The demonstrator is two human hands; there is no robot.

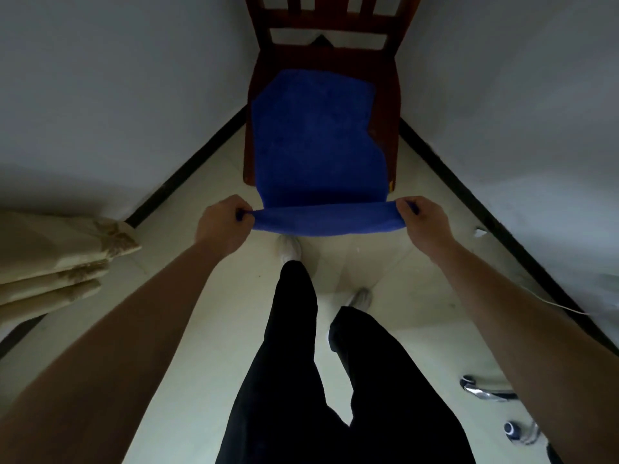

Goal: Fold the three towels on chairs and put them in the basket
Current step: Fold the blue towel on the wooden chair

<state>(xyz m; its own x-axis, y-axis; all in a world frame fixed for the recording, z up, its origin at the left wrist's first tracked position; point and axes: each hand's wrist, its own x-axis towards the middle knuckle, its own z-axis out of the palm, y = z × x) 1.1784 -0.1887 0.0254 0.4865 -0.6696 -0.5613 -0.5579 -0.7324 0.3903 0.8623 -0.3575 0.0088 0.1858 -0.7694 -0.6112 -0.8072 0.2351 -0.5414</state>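
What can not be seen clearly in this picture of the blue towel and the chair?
- Head view: the basket and the other two towels are outside the frame.
- The seat of the wooden chair is mostly covered by the blue towel.
- The top of the chair back is cut off by the upper edge.
- The towel corners are hidden inside the left hand and right hand.
- The wheeled base at lower right is cut off by the right arm.

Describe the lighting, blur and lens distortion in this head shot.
Head view: dim, flat light with no glare; the blue towel and dark wooden chair read clearly, both hands sharp enough; wide-angle lens bends the wall baseboards and stretches the forearms; the black trousers lose all detail.
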